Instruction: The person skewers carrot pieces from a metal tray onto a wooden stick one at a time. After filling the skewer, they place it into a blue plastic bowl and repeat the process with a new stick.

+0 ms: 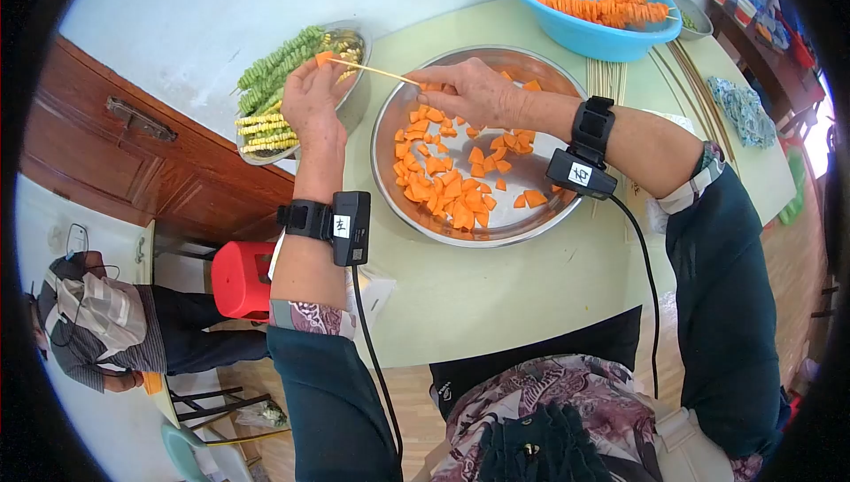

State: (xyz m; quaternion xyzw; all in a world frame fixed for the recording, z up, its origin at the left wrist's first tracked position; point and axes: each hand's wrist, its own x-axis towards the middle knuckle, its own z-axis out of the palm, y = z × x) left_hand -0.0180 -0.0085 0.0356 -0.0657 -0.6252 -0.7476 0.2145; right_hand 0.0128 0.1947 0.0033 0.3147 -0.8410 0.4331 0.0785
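Note:
My left hand (312, 103) pinches a carrot piece (325, 58) at the tip of a thin wooden skewer (376, 71). My right hand (478, 92) grips the skewer's other end, over a wide steel tray (386, 183). Loose cut carrot pieces (452, 194) lie scattered in the tray, mostly on its left and lower side. Beside my left hand stands a metal bowl (352, 110) with skewers of green vegetable (279, 70) and yellow slices (267, 134) laid across it. My right palm hides part of the tray's far side.
A blue basin (567, 35) at the back right holds threaded carrot skewers (611, 9). Bare skewers (606, 79) lie on the table (425, 296) near it, with a blue patterned cloth (742, 112) to the right. A red stool (237, 280) and another person (115, 323) are at the left.

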